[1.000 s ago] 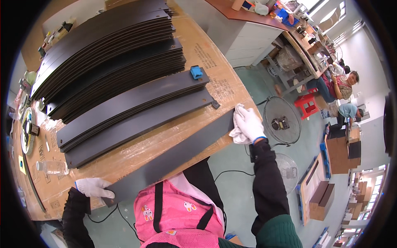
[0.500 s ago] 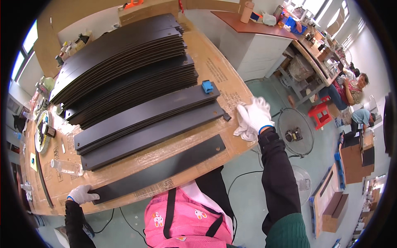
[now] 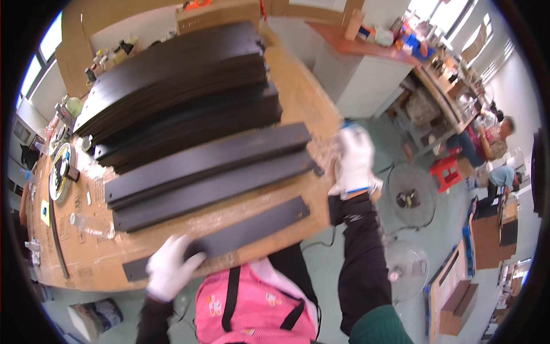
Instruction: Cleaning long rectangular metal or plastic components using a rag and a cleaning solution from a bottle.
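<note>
My left hand (image 3: 171, 268), in a white glove, is over the left part of a single dark flat strip (image 3: 255, 230) lying along the table's near edge. Its thumb and fingers are spread, with a dark patch between them that is too blurred to tell. My right hand (image 3: 354, 157), also gloved, is beyond the table's right side. A small blue block (image 3: 346, 123) shows at its fingertips. A whitish cloth (image 3: 373, 184) hangs by that hand's wrist. Two low piles of similar dark strips (image 3: 212, 163) lie behind the single strip.
Tall stacks of dark strips (image 3: 177, 71) fill the table's far side. A clear bottle (image 3: 91, 225) and a round tape-like reel (image 3: 59, 176) are at the left. Beyond the right edge stand fans (image 3: 408, 195) and a red stool (image 3: 446, 172). Two people are farther right.
My left hand has slid right from the strip's left end and onto it. The blue block has left the pile top and is now at my right hand, which has moved slightly.
</note>
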A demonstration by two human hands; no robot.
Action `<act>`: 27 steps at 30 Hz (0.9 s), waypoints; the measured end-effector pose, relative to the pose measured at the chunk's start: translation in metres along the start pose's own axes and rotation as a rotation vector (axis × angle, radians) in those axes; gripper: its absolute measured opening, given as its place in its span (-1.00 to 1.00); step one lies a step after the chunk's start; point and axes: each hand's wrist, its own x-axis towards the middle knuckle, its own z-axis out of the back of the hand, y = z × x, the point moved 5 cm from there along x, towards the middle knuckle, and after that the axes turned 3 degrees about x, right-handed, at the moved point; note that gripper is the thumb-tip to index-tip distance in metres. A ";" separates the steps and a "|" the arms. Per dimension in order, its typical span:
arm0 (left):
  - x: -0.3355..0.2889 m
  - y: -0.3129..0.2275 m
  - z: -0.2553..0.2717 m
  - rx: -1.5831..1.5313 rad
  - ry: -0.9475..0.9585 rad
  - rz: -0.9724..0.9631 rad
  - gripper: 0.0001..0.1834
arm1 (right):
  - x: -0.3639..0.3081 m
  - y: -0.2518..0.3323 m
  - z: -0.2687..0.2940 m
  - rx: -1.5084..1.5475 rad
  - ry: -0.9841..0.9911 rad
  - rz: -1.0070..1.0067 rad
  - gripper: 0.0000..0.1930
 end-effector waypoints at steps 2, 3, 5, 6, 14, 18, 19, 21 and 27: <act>0.029 -0.041 -0.039 0.061 0.022 -0.094 -0.26 | -0.003 0.004 0.074 -0.166 -0.171 0.087 -0.73; 0.038 -0.047 -0.062 0.102 -0.019 -0.103 -0.21 | -0.021 0.017 0.068 0.106 -0.333 -0.183 -0.67; 0.059 -0.065 -0.094 0.105 0.041 -0.154 -0.15 | -0.051 0.018 0.098 -0.011 -0.291 -0.227 -0.61; 0.060 -0.069 -0.104 0.106 0.051 -0.156 -0.15 | -0.073 0.024 0.102 -0.089 -0.175 -0.251 -0.58; 0.033 -0.078 -0.129 0.083 -0.072 -0.358 -0.11 | -0.202 -0.013 0.105 0.124 0.204 -0.546 -0.66; 0.019 -0.074 -0.128 0.112 -0.104 -0.445 -0.09 | -0.186 -0.011 0.079 0.112 0.288 -0.444 -0.61; 0.018 -0.074 -0.128 0.125 -0.129 -0.463 -0.09 | -0.183 -0.016 0.075 0.113 0.284 -0.453 -0.61; 0.017 -0.077 -0.127 0.142 -0.130 -0.460 -0.09 | -0.175 -0.026 0.072 0.019 0.291 -0.381 -0.55; 0.014 -0.077 -0.129 0.138 -0.207 -0.485 -0.11 | -0.156 -0.042 0.062 -0.064 0.329 -0.321 -0.54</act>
